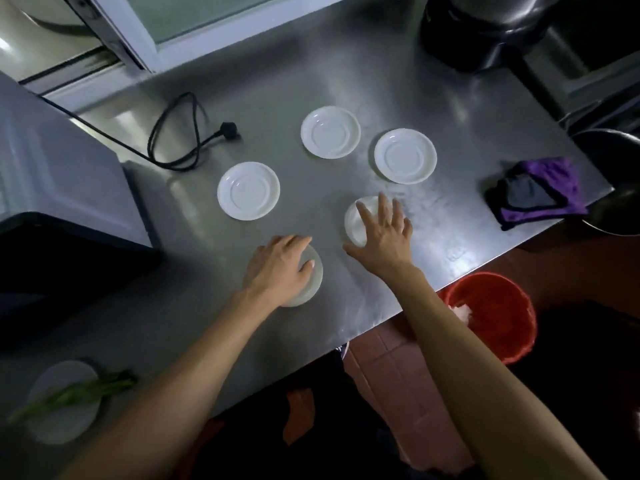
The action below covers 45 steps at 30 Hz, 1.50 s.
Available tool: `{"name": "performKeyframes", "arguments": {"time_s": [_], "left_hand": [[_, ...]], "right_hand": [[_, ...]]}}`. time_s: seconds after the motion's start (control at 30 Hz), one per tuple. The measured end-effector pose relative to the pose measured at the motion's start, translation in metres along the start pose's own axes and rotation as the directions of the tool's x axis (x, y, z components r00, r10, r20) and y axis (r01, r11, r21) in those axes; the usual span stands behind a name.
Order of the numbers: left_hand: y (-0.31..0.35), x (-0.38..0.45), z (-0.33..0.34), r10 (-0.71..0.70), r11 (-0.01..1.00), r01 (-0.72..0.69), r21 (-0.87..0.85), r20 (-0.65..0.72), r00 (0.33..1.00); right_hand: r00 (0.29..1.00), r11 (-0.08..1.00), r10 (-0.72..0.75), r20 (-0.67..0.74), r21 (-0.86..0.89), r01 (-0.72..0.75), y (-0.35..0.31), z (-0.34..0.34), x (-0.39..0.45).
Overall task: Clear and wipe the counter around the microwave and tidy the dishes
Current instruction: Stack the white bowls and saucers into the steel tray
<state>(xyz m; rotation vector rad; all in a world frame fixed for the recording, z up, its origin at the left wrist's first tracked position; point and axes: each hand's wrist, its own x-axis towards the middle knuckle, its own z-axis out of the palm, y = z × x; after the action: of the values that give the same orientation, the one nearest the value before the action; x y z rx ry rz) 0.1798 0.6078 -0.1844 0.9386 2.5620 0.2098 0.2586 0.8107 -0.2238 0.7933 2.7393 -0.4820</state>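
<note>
Five white saucers sit spread on the steel counter [346, 81], and both hands are down on the two nearest the front edge. Left hand [277, 268] curls over the near-left saucer [313, 282], fingers bent round its far rim and the thumb lying on top. Right hand [384, 233] lies flat on the near-right saucer [353, 220], fingers straight and fanned wide, gripping nothing. Behind them, a third saucer [248, 190] sits alone to the left, a fourth [330, 132] further back in the middle, and a fifth [405, 156] to the right, all three apart from each other and lying flat, face up. Over to the left stands the microwave [52, 174], with a black cord [173, 133] looped on the counter just beside it, plug lying loose. Purple and black cloth [536, 192] is bunched near the counter's right edge. Front left, a white plate [65, 424] carries green stalks [76, 393] across it. Dark appliance [478, 29] stands at the back right corner. Below the counter's front edge, an orange bucket [498, 320] stands on the tiled floor with something white inside
</note>
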Motion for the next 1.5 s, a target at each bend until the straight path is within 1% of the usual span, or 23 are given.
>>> {"name": "performKeyframes", "arguments": {"time_s": [0.13,0.23,0.33,0.53,0.77,0.9,1.0,1.07,1.13,1.23,1.3,1.4,1.5], "left_hand": [[-0.002,0.002,0.002,-0.041,0.999,0.041,0.027,-0.007,0.999],[-0.005,0.000,0.003,-0.069,0.997,0.069,0.031,-0.002,0.998],[-0.007,-0.004,0.006,-0.091,0.996,0.091,0.023,0.000,0.996],[-0.021,-0.030,0.000,-0.153,0.988,0.154,0.008,-0.009,0.988],[-0.071,-0.100,0.004,-0.282,0.954,0.272,-0.125,-0.078,0.956],[-0.094,-0.160,0.012,-0.375,0.919,0.353,-0.178,-0.115,0.920],[-0.116,-0.220,0.021,-0.433,0.892,0.402,-0.205,-0.137,0.891],[-0.130,-0.263,0.028,-0.475,0.866,0.431,-0.253,-0.149,0.867],[-0.143,-0.306,0.037,-0.527,0.833,0.470,-0.293,-0.161,0.834],[-0.158,-0.370,0.047,-0.594,0.790,0.536,-0.300,-0.155,0.789],[-0.168,-0.409,0.055,-0.630,0.765,0.563,-0.313,-0.180,0.756],[-0.183,-0.458,0.063,-0.684,0.722,0.611,-0.323,-0.206,0.700],[-0.194,-0.492,0.071,-0.731,0.677,0.652,-0.341,-0.217,0.647]], "right_hand": [[0.999,0.998,-0.017,0.051,-0.056,0.020,-0.001,0.003,0.020],[0.999,0.999,-0.012,0.039,-0.051,0.014,-0.003,0.001,0.027],[0.999,0.999,-0.039,0.012,-0.021,0.040,-0.012,-0.002,0.025],[0.978,0.978,-0.207,-0.021,0.002,0.207,-0.057,-0.003,0.001],[0.919,0.918,-0.395,0.012,-0.035,0.395,-0.121,0.012,-0.049],[0.858,0.856,-0.512,0.041,-0.059,0.514,-0.159,0.031,-0.098],[0.806,0.801,-0.588,0.066,-0.094,0.591,-0.189,0.046,-0.141],[0.778,0.771,-0.621,0.096,-0.105,0.628,-0.209,0.055,-0.171],[0.749,0.740,-0.655,0.105,-0.111,0.663,-0.228,0.066,-0.201],[0.699,0.687,-0.705,0.116,-0.129,0.715,-0.259,0.083,-0.240],[0.664,0.650,-0.737,0.127,-0.136,0.747,-0.281,0.093,-0.265],[0.616,0.600,-0.776,0.136,-0.140,0.787,-0.311,0.105,-0.298],[0.563,0.547,-0.807,0.175,-0.137,0.826,-0.336,0.115,-0.328]]}}
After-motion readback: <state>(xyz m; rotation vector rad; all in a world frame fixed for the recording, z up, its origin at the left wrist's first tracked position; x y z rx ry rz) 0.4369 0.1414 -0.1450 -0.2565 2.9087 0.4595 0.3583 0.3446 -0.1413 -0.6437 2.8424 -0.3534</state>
